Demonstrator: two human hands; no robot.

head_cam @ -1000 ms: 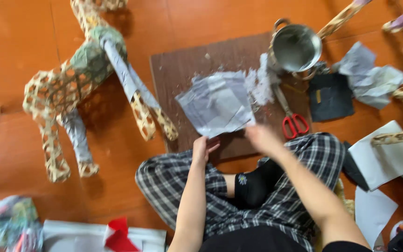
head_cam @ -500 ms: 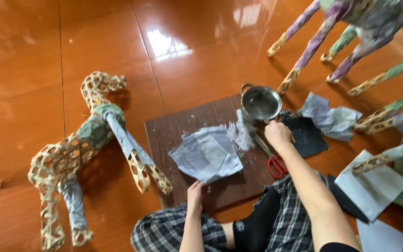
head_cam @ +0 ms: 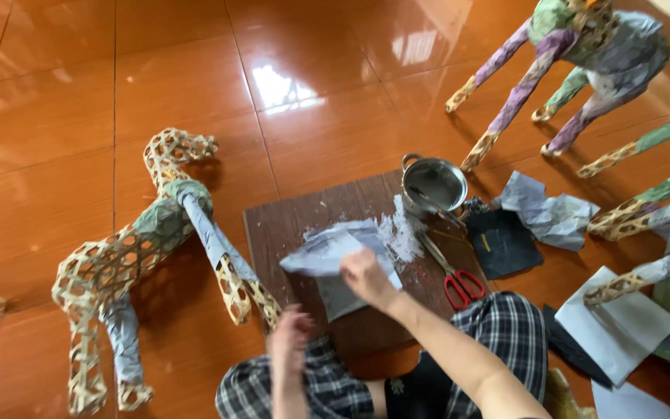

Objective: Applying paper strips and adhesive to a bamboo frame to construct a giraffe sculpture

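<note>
Paper sheet (head_cam: pixel 327 256) on board (head_cam: pixel 288 225) — right hand (head_cam: pixel 364 278) grip grasping it; left hand (head_cam: pixel 290 335) blurred — can't tell

Bright daylight glares off the glossy floor (head_cam: pixel 288 85); hands motion-blurred.

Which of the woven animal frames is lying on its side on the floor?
The woven animal frame left of the brown board, only partly papered. The paper-covered frames at upper right stand upright on their legs.
</note>
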